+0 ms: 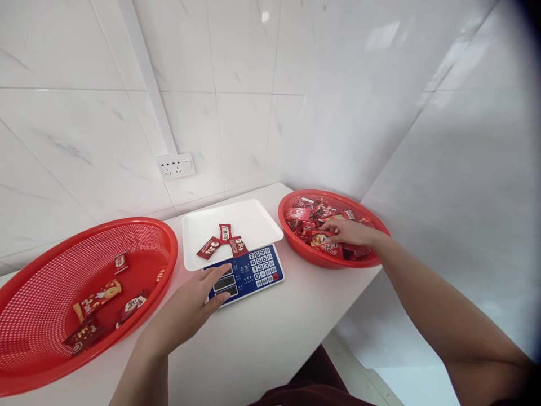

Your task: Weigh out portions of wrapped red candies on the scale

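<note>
My left hand (190,307) rests over the left end of a blue-and-white digital weighing scale (240,282). Its fingers are spread around the small displays and hold nothing. On the scale's white tray (253,220) lie three small red snack packets (225,232), close together near the front edge. To the right, my right hand (349,232) reaches into a red plastic basket (304,254) heaped with red wrapped snacks (306,225). Thumb and forefinger are apart there, just above a larger red packet (325,242). The other fingertips are partly hidden.
At the left stands a larger red mesh basket (164,237) with several scattered snack packets (99,296) inside. Everything sits on a white table (253,349) against a tiled wall. A power socket (175,166) is mounted above the tray.
</note>
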Demonstrator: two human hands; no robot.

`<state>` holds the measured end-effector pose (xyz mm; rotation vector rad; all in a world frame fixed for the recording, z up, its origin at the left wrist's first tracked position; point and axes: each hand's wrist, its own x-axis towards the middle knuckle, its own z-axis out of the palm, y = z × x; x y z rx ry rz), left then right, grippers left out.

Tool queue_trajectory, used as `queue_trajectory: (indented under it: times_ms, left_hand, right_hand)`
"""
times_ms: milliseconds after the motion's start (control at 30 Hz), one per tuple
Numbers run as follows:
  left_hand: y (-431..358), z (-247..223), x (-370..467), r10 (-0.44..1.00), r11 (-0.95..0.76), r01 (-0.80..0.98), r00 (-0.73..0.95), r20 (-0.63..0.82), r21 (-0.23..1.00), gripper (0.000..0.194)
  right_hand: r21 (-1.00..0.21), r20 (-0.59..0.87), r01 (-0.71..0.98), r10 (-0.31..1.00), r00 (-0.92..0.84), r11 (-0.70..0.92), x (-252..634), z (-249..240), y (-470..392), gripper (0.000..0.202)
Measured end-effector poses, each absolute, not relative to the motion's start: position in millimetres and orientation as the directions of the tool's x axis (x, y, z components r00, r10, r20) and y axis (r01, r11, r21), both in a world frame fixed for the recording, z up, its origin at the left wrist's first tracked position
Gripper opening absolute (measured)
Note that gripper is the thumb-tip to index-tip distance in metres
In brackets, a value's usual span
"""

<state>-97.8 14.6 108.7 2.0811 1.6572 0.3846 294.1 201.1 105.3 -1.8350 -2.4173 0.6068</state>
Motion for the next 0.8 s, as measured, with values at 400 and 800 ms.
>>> queue_trajectory:
  times_ms: [400, 800]
  left_hand:
    - [16.2, 108.3, -100.3, 0.973, -0.146, 0.830, 0.219, -0.074, 0.539, 0.050]
    - [15.6, 108.3, -100.4, 0.971, -0.135, 0.848, 0.217, -0.103, 0.513, 0.050]
  right_hand:
    - [-0.135, 0.161, 0.985, 0.984, -0.080, 0.103, 294.6, 124.1, 211.2, 0.029]
    - [0.124, -0.191, 0.956, 0.952, -0.240, 0.266, 255.5, 78.7, 221.5, 0.069]
